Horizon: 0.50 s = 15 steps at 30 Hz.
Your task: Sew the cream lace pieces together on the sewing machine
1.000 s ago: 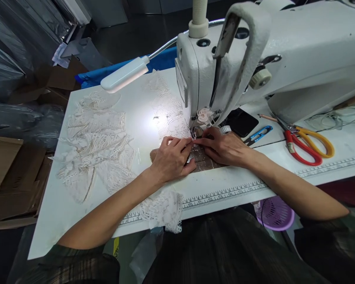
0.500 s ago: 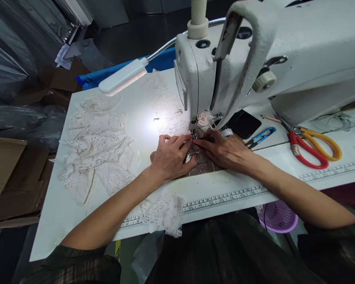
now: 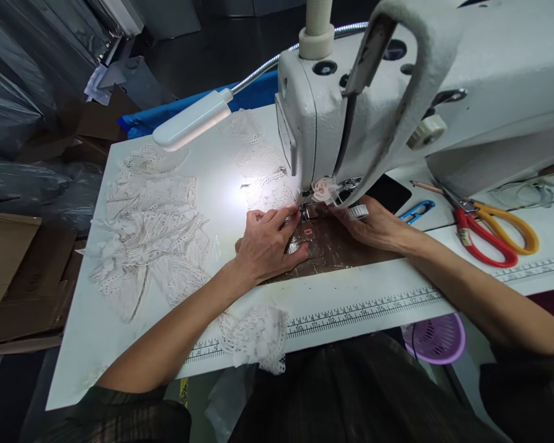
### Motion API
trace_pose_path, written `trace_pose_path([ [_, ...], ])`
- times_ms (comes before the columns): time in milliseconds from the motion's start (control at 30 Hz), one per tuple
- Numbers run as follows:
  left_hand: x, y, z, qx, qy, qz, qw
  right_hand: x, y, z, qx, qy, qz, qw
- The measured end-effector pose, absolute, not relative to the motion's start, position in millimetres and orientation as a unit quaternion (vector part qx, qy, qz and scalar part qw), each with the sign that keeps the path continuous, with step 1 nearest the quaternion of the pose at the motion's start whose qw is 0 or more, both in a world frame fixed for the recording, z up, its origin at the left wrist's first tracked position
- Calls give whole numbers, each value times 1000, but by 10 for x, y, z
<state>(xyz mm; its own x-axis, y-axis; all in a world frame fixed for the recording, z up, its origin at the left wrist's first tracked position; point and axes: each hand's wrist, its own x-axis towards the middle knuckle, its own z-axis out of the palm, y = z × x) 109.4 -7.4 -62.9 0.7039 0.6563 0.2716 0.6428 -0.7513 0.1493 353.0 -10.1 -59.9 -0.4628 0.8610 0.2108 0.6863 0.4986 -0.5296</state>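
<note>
My left hand [image 3: 271, 245] lies on the brown plate [image 3: 332, 251] of the sewing machine, its thumb spread away from its bent fingers. Its fingertips touch down beside the presser foot [image 3: 306, 213], at the edge of a strip of white lace [image 3: 270, 189]. My right hand [image 3: 373, 226] is to the right of the foot, behind a white knurled knob [image 3: 357, 212]. Its fingertips are hidden there, and I cannot make out whether they hold anything. A pale fabric flower [image 3: 324, 189] sits on the machine head [image 3: 300, 104] just above the foot.
White lace pieces [image 3: 154, 215] are heaped on the left, and another lace piece [image 3: 256, 335] hangs over the front edge. A lamp [image 3: 191, 120] shines from behind. Blue thread snips [image 3: 418, 211], red-and-orange scissors [image 3: 489, 231] and a black phone [image 3: 388, 194] lie right.
My right hand has drawn away to the right from the presser foot, baring more of the brown plate. My left hand has stayed almost in place. The view has shifted slightly.
</note>
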Motion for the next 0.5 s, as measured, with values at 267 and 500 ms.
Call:
trace_pose_path([
  [267,1093,-102,-643,921,362,138,33,3443,-274,-692,-523,-788,155,286],
  [500,1011,147,-613,915,372,157,2,3490,-204,-759,-513,-780,162,320],
])
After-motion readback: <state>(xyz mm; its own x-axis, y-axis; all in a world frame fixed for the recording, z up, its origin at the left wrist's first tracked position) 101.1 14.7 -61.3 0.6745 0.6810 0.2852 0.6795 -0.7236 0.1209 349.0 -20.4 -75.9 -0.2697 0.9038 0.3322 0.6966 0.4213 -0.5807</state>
